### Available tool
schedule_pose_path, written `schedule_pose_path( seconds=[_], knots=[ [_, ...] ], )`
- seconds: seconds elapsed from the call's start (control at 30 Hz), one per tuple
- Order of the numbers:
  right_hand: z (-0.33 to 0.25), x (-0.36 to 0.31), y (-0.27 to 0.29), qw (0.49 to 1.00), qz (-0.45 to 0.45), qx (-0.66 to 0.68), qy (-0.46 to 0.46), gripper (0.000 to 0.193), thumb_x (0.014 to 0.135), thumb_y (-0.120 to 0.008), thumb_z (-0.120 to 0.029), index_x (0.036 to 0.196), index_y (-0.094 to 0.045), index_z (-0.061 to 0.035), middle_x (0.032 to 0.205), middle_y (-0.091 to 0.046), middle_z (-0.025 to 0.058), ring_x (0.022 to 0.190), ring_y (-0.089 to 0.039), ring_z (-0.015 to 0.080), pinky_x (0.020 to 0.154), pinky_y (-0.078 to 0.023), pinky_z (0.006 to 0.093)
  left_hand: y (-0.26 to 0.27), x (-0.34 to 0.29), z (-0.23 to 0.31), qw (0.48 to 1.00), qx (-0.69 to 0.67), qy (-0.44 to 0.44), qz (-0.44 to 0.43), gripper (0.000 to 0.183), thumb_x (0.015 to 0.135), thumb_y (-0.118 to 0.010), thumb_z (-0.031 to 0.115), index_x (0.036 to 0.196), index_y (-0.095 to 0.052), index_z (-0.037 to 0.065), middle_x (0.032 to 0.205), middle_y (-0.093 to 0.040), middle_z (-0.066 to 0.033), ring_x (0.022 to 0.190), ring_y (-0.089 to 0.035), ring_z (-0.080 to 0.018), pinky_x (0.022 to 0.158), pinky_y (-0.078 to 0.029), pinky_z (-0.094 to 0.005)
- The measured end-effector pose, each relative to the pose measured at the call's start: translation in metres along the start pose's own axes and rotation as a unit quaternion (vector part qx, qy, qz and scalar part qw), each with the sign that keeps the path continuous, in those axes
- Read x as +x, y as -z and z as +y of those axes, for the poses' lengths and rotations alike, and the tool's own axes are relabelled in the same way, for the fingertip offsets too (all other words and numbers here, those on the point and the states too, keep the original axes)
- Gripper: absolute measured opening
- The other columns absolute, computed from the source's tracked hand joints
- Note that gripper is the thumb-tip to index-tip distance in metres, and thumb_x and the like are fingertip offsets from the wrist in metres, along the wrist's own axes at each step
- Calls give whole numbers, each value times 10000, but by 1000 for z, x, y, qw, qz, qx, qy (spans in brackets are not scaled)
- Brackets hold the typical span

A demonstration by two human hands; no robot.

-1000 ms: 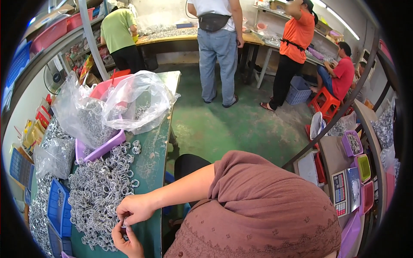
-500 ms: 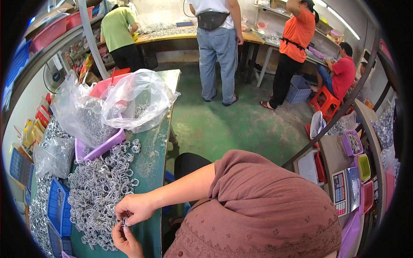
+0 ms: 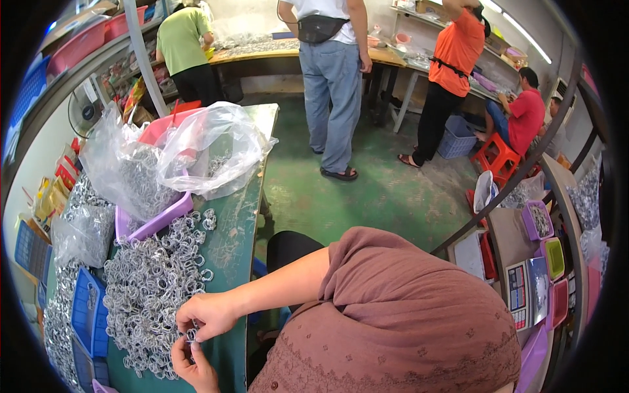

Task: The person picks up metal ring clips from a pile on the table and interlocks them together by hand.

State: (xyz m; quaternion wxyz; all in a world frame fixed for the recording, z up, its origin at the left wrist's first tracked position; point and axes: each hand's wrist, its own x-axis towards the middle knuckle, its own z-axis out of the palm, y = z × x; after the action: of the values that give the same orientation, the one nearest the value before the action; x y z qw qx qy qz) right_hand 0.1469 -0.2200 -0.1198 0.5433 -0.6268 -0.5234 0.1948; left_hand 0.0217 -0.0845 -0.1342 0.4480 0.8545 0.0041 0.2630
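Observation:
My right hand (image 3: 208, 316) reaches over the green table from the brown sleeve, its thumb and fingers pinched on a small silvery metal ring piece (image 3: 191, 335). Just below it, my left hand (image 3: 194, 368) grips the same piece between thumb and forefinger. The exact shape of the piece is too small to make out. Both hands are at the near right edge of a heap of silvery metal rings (image 3: 151, 295), many of which look linked or tangled.
A purple tray (image 3: 157, 221) with a clear plastic bag (image 3: 213, 147) lies beyond the heap. Blue baskets (image 3: 89, 311) stand left. The green table (image 3: 226, 242) ends right of the heap. Several people work farther off; a scale (image 3: 517, 295) sits at right.
Both hands stay together at the heap, with only slight finger movement around the ring piece. In the background, the person in jeans has shifted a foot.

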Motion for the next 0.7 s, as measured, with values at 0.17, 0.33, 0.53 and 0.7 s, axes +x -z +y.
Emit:
schedule_pose_path(
  seconds=[0.17, 0.33, 0.53, 0.7],
  knots=[
    [0, 1, -1, 1000, 6, 4, -19, 313, 606, -667, -132, 877, -559, -18, 798, -597, 101, 700, -573, 207, 633, -460, 315, 0, -2, -5, 1000, 7, 9, 6, 165, 822, -542, 59, 945, -560, -50, 878, -601, -135, 769, -567, -182, 713, -459, -277],
    [1, 1, 0, 1000, 6, 3, -16, 314, 606, -668, -134, 879, -560, -22, 795, -597, 98, 695, -572, 206, 630, -459, 312, -4, -7, -33, 994, -100, 41, -7, 159, 846, -479, 36, 979, -485, -51, 893, -525, -70, 800, -490, -105, 729, -411, -219],
    [2, 2, -1, 1000, 5, 9, -17, 311, 599, -664, -127, 875, -561, -28, 791, -595, 89, 678, -564, 197, 623, -459, 309, -3, -8, -32, 993, -109, 51, -7, 166, 841, -482, 29, 987, -481, -50, 896, -525, -65, 816, -495, -106, 735, -411, -217],
    [5, 1, -1, 1000, -9, 12, 1, 286, 636, -628, -61, 899, -525, -20, 792, -529, 72, 626, -512, 151, 566, -432, 287, -3, -6, -22, 996, -74, 39, -11, 189, 833, -504, 60, 991, -491, -43, 864, -519, -52, 765, -478, -94, 672, -391, -202]
  ],
)
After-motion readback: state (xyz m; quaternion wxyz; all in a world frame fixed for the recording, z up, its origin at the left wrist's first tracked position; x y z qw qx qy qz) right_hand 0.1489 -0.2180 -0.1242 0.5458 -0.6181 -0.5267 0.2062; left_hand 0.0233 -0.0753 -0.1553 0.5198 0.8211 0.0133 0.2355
